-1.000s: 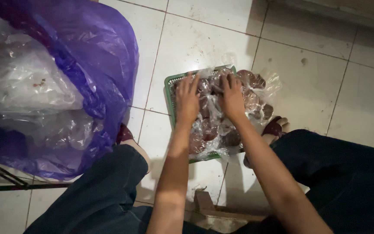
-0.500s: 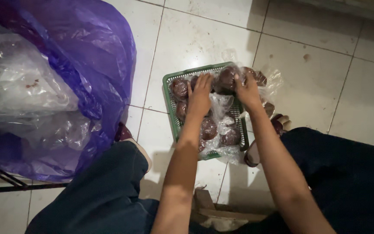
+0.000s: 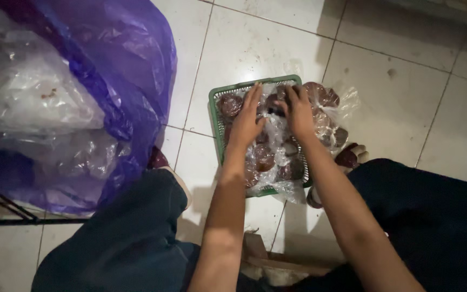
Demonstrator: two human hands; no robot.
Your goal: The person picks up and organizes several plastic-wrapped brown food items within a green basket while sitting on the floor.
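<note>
floor point(image 3: 255, 43): pale tiles, lying under everything; widest open room is running up and right of the basket
purple bag point(image 3: 109, 81): big, bulging, sitting well left of the basket, holding crumpled clear plastic point(image 3: 22, 97)
legs: dark trousers flanking the basket on its near side, closing that edge in
basket point(image 3: 215, 103): green mesh, sitting on the floor mid-frame; its left rim is showing bare, its right rim is hiding under film
packets point(image 3: 266, 157): dark red lumps in clear wrap, filling the basket, some spilling over its right side
left hand point(image 3: 246, 120): fingers spread, lying flat on the packets near the basket's far left, gripping nothing
right hand point(image 3: 300, 111): lying beside it on the wrap; can't tell if fingers are pinching film
step: judging, both hands are pressing or sorting the packets in the basket
next move: probably calling for a real pinch on one packet, lifting clear of the rim
</note>
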